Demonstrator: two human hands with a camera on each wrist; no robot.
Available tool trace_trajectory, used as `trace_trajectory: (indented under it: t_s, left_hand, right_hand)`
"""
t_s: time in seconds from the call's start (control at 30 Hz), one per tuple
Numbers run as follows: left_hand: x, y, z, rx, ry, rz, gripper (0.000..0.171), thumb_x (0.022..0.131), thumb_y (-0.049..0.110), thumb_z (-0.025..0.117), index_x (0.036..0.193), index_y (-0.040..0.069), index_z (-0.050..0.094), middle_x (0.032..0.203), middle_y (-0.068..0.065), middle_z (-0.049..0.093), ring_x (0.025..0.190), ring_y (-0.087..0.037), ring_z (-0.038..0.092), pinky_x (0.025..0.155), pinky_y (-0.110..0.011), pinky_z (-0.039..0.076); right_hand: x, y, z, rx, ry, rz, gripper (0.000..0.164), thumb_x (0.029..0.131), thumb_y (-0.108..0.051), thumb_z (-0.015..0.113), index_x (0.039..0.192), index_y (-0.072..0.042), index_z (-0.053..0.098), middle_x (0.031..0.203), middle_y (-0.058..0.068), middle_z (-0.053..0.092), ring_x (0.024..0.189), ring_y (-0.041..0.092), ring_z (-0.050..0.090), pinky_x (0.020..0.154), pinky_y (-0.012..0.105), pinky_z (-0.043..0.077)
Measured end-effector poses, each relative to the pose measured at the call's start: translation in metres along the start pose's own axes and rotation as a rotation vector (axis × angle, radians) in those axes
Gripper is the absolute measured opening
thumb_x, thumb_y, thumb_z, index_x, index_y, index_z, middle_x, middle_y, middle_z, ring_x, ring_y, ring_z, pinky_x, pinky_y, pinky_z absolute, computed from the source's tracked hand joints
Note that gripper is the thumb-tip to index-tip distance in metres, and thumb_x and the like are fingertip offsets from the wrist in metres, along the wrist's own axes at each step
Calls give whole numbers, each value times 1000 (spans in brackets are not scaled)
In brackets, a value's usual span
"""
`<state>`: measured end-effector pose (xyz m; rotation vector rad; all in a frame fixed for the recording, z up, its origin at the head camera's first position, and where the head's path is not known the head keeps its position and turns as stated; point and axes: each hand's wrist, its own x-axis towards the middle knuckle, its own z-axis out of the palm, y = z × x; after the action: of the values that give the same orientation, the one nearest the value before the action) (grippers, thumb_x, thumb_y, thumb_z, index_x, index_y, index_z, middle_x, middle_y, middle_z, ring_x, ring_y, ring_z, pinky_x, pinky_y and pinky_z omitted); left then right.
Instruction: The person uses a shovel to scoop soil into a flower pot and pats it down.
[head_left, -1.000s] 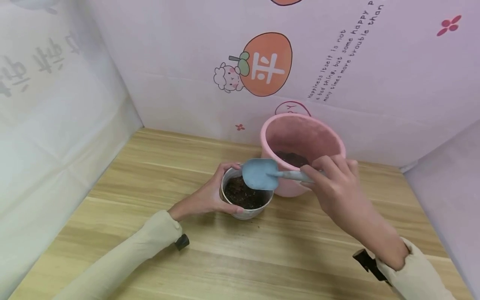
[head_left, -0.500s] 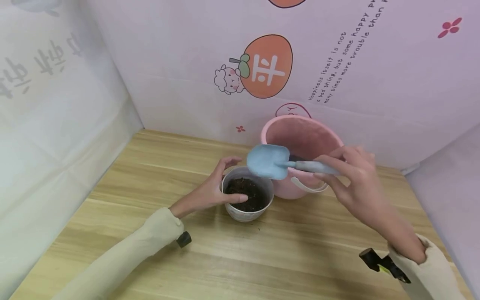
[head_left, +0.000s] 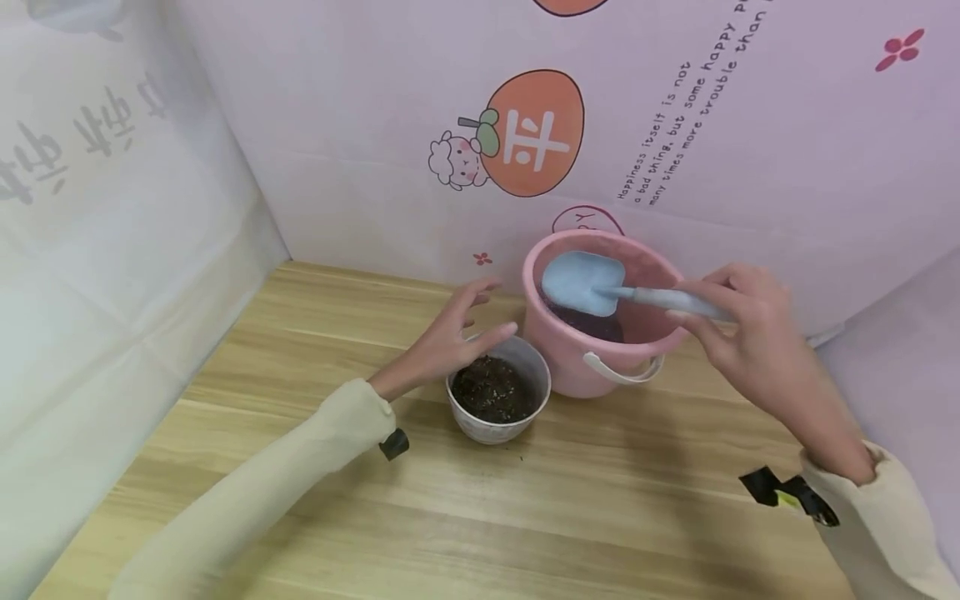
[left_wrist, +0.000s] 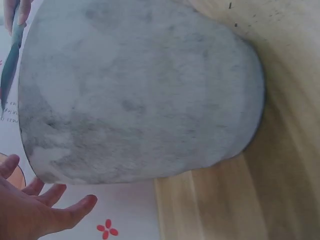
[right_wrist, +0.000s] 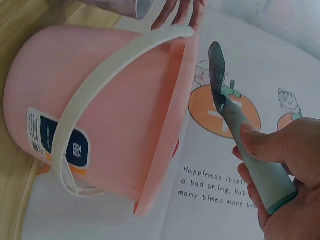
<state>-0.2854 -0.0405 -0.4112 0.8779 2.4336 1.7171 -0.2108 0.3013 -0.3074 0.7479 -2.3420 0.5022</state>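
**Fingers of the right hand wrapped round a blue trowel, left hand holding nothing**

So the right thumb and fingers are clamped on the trowel's handle, and the blade sits above the mouth of the pink bucket. Right wrist view puts it clear above the rim, not down inside. No soil shows on the blade face I can see. Left fingers are spread apart beside the far left rim of the whitish pot; can't tell if they're actually touching it.

My read: we're between scoops, soil going from bucket to pot. Another scoop would call for dipping the blade below the bucket rim, digging in, then keeping it level. Steadying the pot with that free hand would help too.

Containers: the pot stands upright on the wooden table, left of the bucket and a bit nearer. Dark soil with pale specks sits below its rim. The bucket has dark stuff low inside, probably soil too, and its white handle hangs down the near side.
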Motion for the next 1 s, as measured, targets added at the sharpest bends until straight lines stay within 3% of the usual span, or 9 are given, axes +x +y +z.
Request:
trace_trajectory:
  t_s: [0.07,0.3,0.53,0.67,0.83,1.0]
  left_hand:
    - [5,2,3,6,-5,9,77,99,46,67,163,20,32,166,-2,33,152,-29,35,121,-59,35]
    - [26,9,13,53,-22,76,76,99,42,68,164,25,33,168,3,30,154,-25,32,123,-58,33]
    - [42,12,19,147,-35,138,71,98,37,72,161,29,39,170,-3,23,155,-14,26,124,-56,30]
    - [46,12,20,160,-35,122,73,96,39,74,160,27,42,170,-5,19,156,-18,25,125,-56,28]
    - [46,16,22,170,-32,72,78,94,45,74,161,21,41,171,-6,19,157,-22,25,125,-56,28]
    - [46,22,26,164,-20,21,82,94,50,72,161,15,40,172,-7,20,157,-24,26,125,-55,30]
  right_hand:
    - [1,4,-1,-20,-9,38,41,69,17,87,108,10,76,92,19,63,89,25,43,80,29,26]
    - [5,25,0,-83,-34,63,31,72,12,88,101,8,78,85,21,64,82,30,47,78,36,29]
    - [16,41,1,-217,-176,40,22,75,6,87,95,5,77,82,19,61,79,37,51,73,47,36]
    - [23,47,1,-270,-280,31,17,77,4,84,92,1,78,81,16,61,79,38,52,72,52,39]
    - [31,48,2,-349,-438,52,18,78,1,84,94,-4,80,79,10,54,78,33,45,71,46,36]
    - [44,41,6,-485,-539,-6,20,73,13,77,87,-1,74,85,18,57,85,38,48,77,51,41]
